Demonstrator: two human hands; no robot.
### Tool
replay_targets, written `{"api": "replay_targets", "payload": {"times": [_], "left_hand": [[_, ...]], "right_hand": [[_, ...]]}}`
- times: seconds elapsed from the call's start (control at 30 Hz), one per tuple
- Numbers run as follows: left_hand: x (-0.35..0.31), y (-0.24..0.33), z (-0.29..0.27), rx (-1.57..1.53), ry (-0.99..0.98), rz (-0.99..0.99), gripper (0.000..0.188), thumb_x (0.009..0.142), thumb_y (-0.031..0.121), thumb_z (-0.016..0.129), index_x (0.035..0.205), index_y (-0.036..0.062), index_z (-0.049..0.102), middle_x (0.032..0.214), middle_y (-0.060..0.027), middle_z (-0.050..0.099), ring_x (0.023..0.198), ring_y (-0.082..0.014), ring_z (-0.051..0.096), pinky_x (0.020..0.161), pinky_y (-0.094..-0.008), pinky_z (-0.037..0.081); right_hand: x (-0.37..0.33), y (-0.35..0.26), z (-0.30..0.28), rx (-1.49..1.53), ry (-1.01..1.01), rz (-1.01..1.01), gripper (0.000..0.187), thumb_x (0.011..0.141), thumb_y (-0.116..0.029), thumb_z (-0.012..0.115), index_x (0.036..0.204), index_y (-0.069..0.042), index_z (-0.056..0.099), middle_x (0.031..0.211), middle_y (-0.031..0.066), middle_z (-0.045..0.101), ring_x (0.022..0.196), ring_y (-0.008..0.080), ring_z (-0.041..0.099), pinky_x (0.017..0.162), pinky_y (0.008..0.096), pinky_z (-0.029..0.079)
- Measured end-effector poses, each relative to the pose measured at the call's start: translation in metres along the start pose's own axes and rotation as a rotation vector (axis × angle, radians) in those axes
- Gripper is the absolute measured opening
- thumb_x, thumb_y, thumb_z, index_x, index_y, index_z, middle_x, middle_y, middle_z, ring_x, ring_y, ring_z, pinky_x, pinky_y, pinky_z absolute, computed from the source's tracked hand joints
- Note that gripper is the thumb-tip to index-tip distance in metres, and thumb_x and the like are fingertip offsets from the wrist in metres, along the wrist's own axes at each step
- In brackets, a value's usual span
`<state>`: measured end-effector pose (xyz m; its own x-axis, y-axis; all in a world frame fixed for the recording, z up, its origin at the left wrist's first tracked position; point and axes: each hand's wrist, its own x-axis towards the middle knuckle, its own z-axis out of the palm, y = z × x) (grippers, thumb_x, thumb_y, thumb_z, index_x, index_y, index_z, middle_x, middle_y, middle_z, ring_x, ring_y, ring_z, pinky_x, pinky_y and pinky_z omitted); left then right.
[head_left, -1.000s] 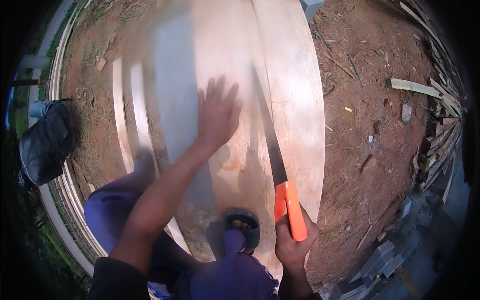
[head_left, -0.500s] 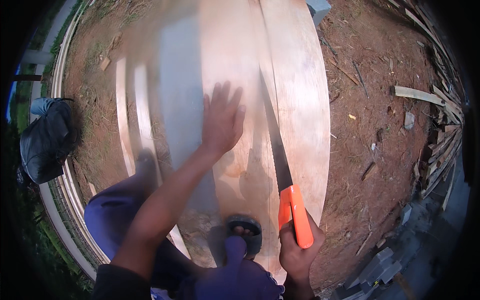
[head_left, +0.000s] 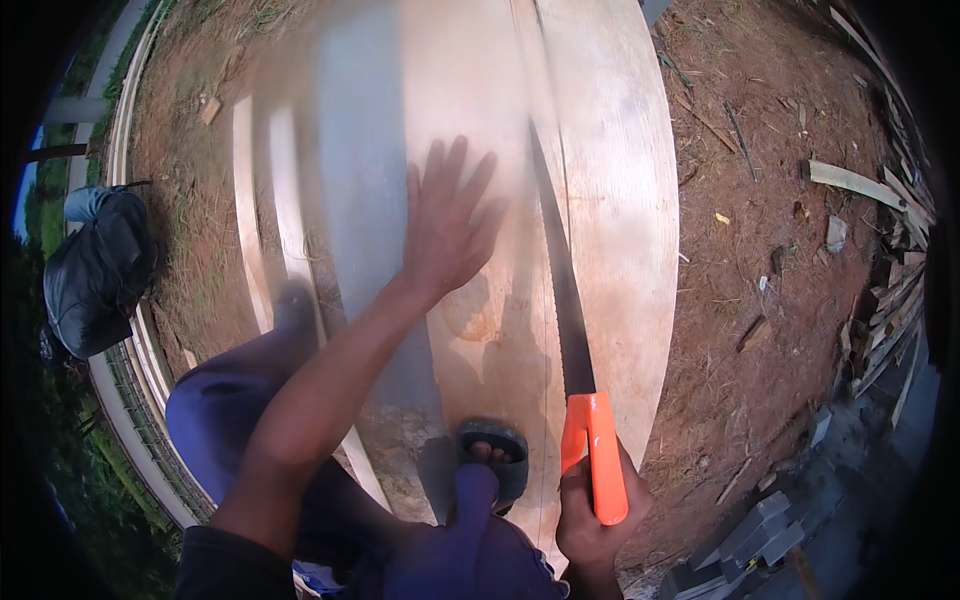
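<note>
One toothy saw (head_left: 571, 325), pale grainy board (head_left: 622, 200)
Left hand (head_left: 450, 235) splayed over the board, right hand (head_left: 587, 532) clamped round that shiny orange handle (head_left: 606, 455).

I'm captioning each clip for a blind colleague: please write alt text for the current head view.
A person's right hand grips an orange-handled handsaw that points away over a pale wooden sheet, while the left hand is spread palm-down over the same sheet. A sandalled foot rests on it, with reddish ground on both sides.
</note>
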<state>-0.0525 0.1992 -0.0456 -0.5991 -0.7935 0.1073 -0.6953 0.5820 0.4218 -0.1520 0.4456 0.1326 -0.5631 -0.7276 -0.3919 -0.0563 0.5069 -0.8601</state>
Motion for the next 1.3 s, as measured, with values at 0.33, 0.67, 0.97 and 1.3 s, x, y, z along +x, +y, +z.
{"api": "replay_targets", "payload": {"times": [0.33, 0.67, 0.97, 1.3], "left_hand": [[0.015, -0.002, -0.029, 0.078, -0.365, -0.016, 0.109, 0.079, 0.058, 0.077, 0.162, 0.0127, 0.022, 0.167, -0.0263, 0.004, 0.154, -0.047, -0.001, 0.121, -0.0657, 0.003], [0.042, 0.023, -0.049, 0.139, -0.763, -0.023, 0.152, 0.054, 0.055, 0.095, 0.164, 0.0114, -0.001, 0.165, -0.0291, -0.017, 0.15, -0.0512, -0.019, 0.12, -0.0663, -0.004], [0.029, -0.003, -0.04, 0.104, -0.666, 0.012, 0.155, 0.051, 0.057, 0.095, 0.164, 0.0134, -0.003, 0.164, -0.0311, -0.016, 0.151, -0.0513, -0.02, 0.119, -0.0661, -0.005], [0.031, 0.003, -0.046, 0.161, -0.695, -0.003, 0.151, 0.055, 0.058, 0.093, 0.164, 0.0126, -0.001, 0.166, -0.0295, -0.012, 0.152, -0.0508, -0.016, 0.121, -0.0649, -0.004]], "right_hand": [[0.074, -0.012, 0.028, 0.109, -0.026, 0.01, 0.057, 0.083, 0.004, 0.059, 0.14, 0.006, 0.055, 0.074, 0.0113, 0.065, 0.065, 0.0124, 0.063, 0.065, 0.0295, 0.052], [0.189, -0.047, 0.047, -0.063, -0.028, 0.061, 0.033, 0.088, -0.008, 0.059, 0.116, 0.007, 0.066, 0.071, 0.02, 0.065, 0.058, 0.0271, 0.065, 0.059, 0.0414, 0.05], [-0.026, -0.001, -0.017, 0.026, -0.02, 0.005, 0.06, 0.08, 0.009, 0.059, 0.14, 0.008, 0.054, 0.106, 0.0208, 0.075, 0.081, 0.0185, 0.075, 0.076, 0.029, 0.057], [0.157, -0.04, 0.051, 0.085, -0.033, -0.001, 0.03, 0.085, -0.009, 0.061, 0.109, 0.009, 0.064, 0.071, 0.0201, 0.065, 0.06, 0.0284, 0.065, 0.06, 0.0413, 0.05]]}}
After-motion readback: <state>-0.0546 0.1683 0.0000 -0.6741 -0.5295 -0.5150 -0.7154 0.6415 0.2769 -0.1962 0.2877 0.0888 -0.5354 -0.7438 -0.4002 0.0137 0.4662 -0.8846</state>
